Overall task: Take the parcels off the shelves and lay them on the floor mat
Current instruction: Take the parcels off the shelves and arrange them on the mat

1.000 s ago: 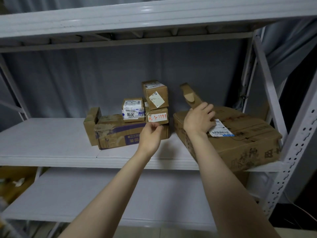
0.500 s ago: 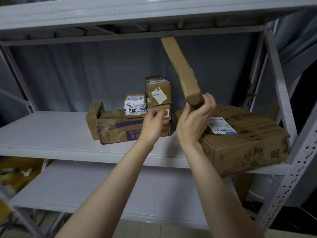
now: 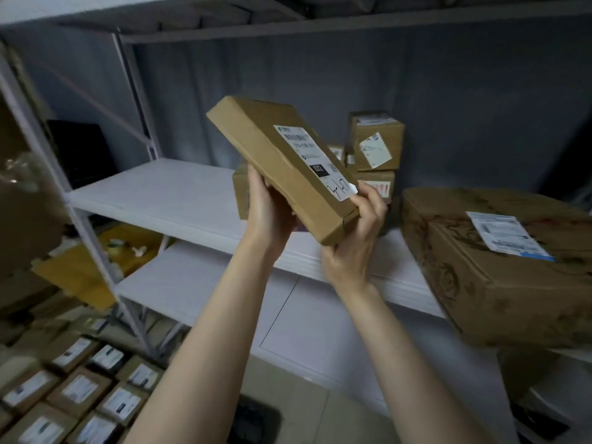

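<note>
Gripping: left hand [image 3: 269, 213] and right hand [image 3: 355, 241] clasped the flat parcel [image 3: 282, 161].
Axis: sloped down rightward.
Floor parcels [image 3: 80, 392]: lay down-left, left hand nearer.

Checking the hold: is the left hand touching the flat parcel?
Touching. The head view shows the left hand gripping the flat parcel along its lower long edge, with no gap between them.

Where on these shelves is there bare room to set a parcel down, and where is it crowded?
The middle shelf is bare from its left upright to the stack of small boxes. The lower shelf shows bare board too. Crowded: the large carton fills the right end, and labelled parcels lie tightly packed at lower left.
</note>
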